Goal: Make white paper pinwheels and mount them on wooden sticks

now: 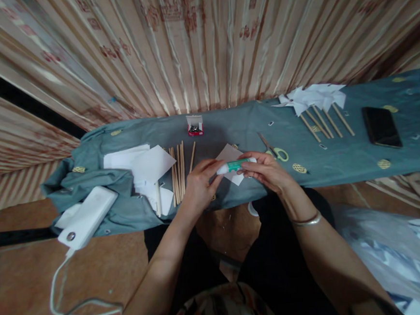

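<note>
A white glue stick (pixel 234 165) with a green label lies level between my two hands, above the cloth. My left hand (pixel 202 180) pinches its left end, and my right hand (pixel 265 167) grips the right end. Beneath it a square of white paper (pixel 229 152) rests on the cloth, partly hidden by the glue stick and fingers. Just left of my left hand are several thin wooden sticks (pixel 178 172). Scissors (pixel 277 152) with pale green handles lie beyond my right hand.
A small red box (pixel 195 128) of dark metal bits stands at the back. White paper (pixel 152 164) and a power bank (pixel 89 218) with a cable are left. Several paper pinwheels (pixel 314 98) and a black phone (pixel 381 127) lie right, on the grey-green cloth (pixel 341 159).
</note>
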A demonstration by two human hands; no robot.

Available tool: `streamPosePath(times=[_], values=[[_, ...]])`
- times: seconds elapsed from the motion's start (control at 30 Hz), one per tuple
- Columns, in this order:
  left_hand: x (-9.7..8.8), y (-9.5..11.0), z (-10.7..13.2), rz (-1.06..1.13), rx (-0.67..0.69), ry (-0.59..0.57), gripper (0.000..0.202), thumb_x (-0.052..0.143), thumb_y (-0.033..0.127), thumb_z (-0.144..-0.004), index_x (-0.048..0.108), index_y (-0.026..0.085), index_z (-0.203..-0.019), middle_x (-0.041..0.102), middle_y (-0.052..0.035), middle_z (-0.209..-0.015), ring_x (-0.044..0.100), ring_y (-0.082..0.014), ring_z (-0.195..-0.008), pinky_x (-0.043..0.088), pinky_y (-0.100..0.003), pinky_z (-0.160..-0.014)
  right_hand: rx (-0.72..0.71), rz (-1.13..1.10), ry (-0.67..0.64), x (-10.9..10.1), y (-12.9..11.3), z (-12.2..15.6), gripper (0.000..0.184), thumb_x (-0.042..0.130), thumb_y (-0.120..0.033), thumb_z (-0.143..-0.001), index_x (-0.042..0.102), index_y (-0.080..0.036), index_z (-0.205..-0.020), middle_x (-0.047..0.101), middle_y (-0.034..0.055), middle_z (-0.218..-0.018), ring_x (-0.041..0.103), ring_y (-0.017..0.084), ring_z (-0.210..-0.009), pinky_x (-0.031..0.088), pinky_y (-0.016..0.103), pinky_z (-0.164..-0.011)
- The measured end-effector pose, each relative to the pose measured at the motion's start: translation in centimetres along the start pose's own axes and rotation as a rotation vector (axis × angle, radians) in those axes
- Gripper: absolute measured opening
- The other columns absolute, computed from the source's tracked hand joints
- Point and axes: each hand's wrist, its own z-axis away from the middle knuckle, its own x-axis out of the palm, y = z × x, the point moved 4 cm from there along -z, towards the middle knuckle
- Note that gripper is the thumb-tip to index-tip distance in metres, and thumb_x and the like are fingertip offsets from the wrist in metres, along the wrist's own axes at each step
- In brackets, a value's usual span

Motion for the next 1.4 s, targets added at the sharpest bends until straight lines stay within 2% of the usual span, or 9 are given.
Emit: streamPosePath(times=[0.2, 0.33, 0.57, 0.73, 0.83, 0.93, 1.0, 1.1, 1.4], values=[[1.0, -0.5, 0.7, 0.074, -0.024, -0.007, 0.024, 0.06, 0.026, -0.087, 0.068, 0.02, -0.108, 0.069, -0.007, -0.104, 0.066, -0.0185, -0.095, 0.053, -0.033, -0.087, 0.022, 0.036, -0.039, 0.7, 0.9, -0.4, 0.031, 0.086, -0.035, -0.058, 0.071, -0.017, -0.078, 0.072, 0.0007, -0.069, 0.067, 0.011, -0.06, 0.05, 0.018, -0.052], [1.9, -2.5, 0.5, 0.124, -0.161, 0.044, 0.023, 0.065, 0.024, -0.083, 0.069, 0.019, -0.105, 0.071, -0.0069, -0.1, 0.067, -0.0191, -0.09, 0.054, -0.033, -0.082, -0.008, 0.047, 0.019, 0.1, 0.8, -0.7, 0.038, 0.084, -0.041, -0.06, 0.071, -0.018, -0.088, 0.074, 0.0018, -0.075, 0.067, 0.011, -0.063, 0.05, 0.018, -0.056], [1.9, -6.3, -2.1, -0.29, -0.237, 0.124, 0.019, 0.062, 0.022, -0.08, 0.07, 0.017, -0.097, 0.071, -0.0095, -0.098, 0.061, -0.0281, -0.099, 0.045, -0.046, -0.094, -0.058, 0.111, 0.155, -2.2, 0.1, -0.4, 0.039, 0.082, -0.043, -0.064, 0.07, -0.019, -0.093, 0.076, 0.0039, -0.083, 0.067, 0.011, -0.067, 0.049, 0.019, -0.058], [1.5, -6.7, -2.1, -0.379, -0.242, 0.148, 0.025, 0.061, 0.025, -0.081, 0.067, 0.019, -0.105, 0.066, -0.0114, -0.109, 0.052, -0.0331, -0.111, 0.04, -0.051, -0.096, -0.14, 0.249, 0.181, -3.3, 0.5, -0.4, 0.03, 0.078, -0.042, -0.068, 0.072, -0.02, -0.087, 0.075, 0.004, -0.081, 0.066, 0.013, -0.068, 0.049, 0.023, -0.058], [1.9, -5.3, -1.2, -0.38, -0.139, 0.098, 0.035, 0.064, 0.025, -0.08, 0.063, 0.021, -0.115, 0.061, -0.0101, -0.12, 0.049, -0.032, -0.115, 0.039, -0.049, -0.097, -0.265, 0.396, 0.21, -3.8, 0.5, 0.0, 0.02, 0.074, -0.038, -0.072, 0.072, -0.022, -0.085, 0.075, 0.0032, -0.082, 0.066, 0.016, -0.072, 0.052, 0.03, -0.068], [3.5, -3.3, -0.1, -0.308, 0.078, -0.156, 0.026, 0.061, 0.02, -0.083, 0.066, 0.023, -0.108, 0.065, -0.0071, -0.114, 0.052, -0.0272, -0.11, 0.041, -0.044, -0.094, -0.389, 0.674, 0.235, -3.8, 0.2, 0.7, 0.015, 0.067, -0.03, -0.079, 0.073, -0.026, -0.092, 0.074, 0.0036, -0.095, 0.066, 0.021, -0.086, 0.051, 0.037, -0.082], [4.2, -2.5, 0.4, -0.278, 0.144, -0.241, 0.022, 0.058, 0.019, -0.086, 0.068, 0.022, -0.105, 0.066, -0.007, -0.113, 0.053, -0.0261, -0.109, 0.041, -0.043, -0.092, -0.466, 0.858, 0.211, -3.4, 0.1, 1.1, 0.021, 0.061, -0.025, -0.082, 0.072, -0.027, -0.1, 0.071, 0.0047, -0.109, 0.063, 0.024, -0.102, 0.047, 0.042, -0.093], [4.7, -2.2, 0.3, -0.268, 0.178, -0.279, 0.019, 0.056, 0.021, -0.088, 0.069, 0.022, -0.102, 0.068, -0.0077, -0.109, 0.054, -0.0254, -0.107, 0.042, -0.044, -0.09, -0.524, 1.01, 0.138, -2.9, 0.3, 1.3, 0.027, 0.055, -0.022, -0.085, 0.069, -0.027, -0.108, 0.067, 0.0059, -0.121, 0.057, 0.025, -0.117, 0.039, 0.047, -0.105], [5.4, -3.0, 0.2, -0.356, 0.331, -0.334, 0.019, 0.051, 0.021, -0.092, 0.068, 0.021, -0.1, 0.069, -0.0064, -0.103, 0.057, -0.022, -0.101, 0.042, -0.039, -0.087, -0.512, 1.075, 0.073, -2.8, 0.8, 1.2, 0.03, 0.052, -0.02, -0.085, 0.068, -0.028, -0.109, 0.066, 0.006, -0.122, 0.056, 0.024, -0.118, 0.039, 0.047, -0.105]])
